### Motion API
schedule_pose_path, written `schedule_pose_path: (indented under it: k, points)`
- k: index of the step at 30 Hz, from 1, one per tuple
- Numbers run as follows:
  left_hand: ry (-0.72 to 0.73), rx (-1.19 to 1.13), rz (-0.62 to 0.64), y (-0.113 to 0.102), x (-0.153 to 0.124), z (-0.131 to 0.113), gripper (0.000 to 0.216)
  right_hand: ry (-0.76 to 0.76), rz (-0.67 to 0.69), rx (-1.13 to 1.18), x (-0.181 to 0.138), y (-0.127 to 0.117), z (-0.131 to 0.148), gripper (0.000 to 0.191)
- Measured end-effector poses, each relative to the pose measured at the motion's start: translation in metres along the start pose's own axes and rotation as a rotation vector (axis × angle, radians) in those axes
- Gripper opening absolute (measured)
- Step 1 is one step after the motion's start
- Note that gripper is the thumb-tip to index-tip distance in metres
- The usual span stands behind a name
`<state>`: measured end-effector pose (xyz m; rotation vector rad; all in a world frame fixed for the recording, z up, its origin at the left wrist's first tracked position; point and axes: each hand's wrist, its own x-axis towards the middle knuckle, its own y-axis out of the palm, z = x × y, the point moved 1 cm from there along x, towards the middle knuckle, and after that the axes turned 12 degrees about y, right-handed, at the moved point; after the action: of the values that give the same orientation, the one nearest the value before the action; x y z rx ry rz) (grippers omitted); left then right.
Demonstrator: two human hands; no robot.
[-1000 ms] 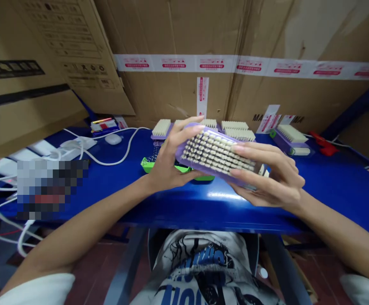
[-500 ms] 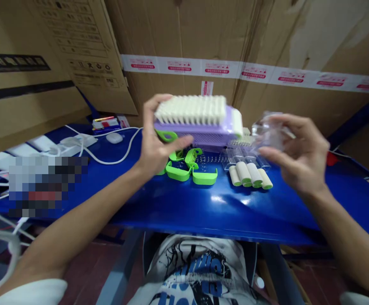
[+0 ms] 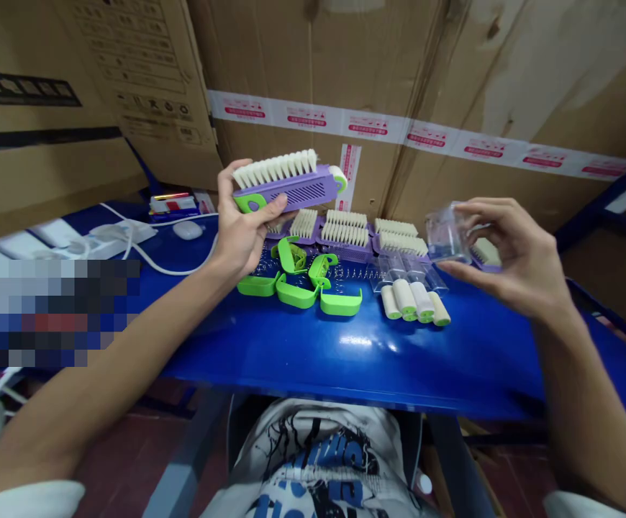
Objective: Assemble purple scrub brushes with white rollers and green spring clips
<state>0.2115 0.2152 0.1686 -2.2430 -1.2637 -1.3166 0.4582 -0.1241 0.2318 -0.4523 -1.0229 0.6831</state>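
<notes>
My left hand [image 3: 242,226] grips a purple scrub brush [image 3: 305,193] by its green-patched end, above the table. Its cream bristles face up, and a white roller with a green end cap sits at its right tip. Between the fingers and thumb of my right hand [image 3: 512,252] is a small clear plastic box [image 3: 447,234], held apart from the brush. Below lie bright green curved clips [image 3: 341,302], thin metal springs [image 3: 359,273], more clear plastic pieces [image 3: 413,267] and several cream rollers [image 3: 404,296] with green ends.
More purple brushes [image 3: 345,234] lie bristles up in a row along the back of the blue table [image 3: 302,352]. Cardboard [image 3: 302,57] walls it in. A white mouse [image 3: 188,229], cables and a power strip [image 3: 119,234] are at the left.
My left hand has carried the brush left and slightly up, tilting its roller end away. The clear box in my right hand stays near the same place, now turned more upright.
</notes>
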Motion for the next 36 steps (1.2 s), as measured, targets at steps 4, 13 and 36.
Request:
schedule_pose_path:
  k: [4, 13, 36]
  points:
    - [-0.021, 0.016, 0.015, 0.001, -0.001, -0.001, 0.08, 0.162, 0.267, -0.109, 0.017, -0.017, -0.045, 0.055]
    - [-0.035, 0.049, 0.066, 0.002, -0.005, 0.003, 0.086, 0.272, 0.571, -0.211, 0.021, 0.006, -0.08, 0.062]
    - [0.019, 0.024, 0.174, -0.009, -0.002, 0.017, 0.089, 0.552, 0.61, -0.176, 0.01, -0.025, -0.082, 0.112]
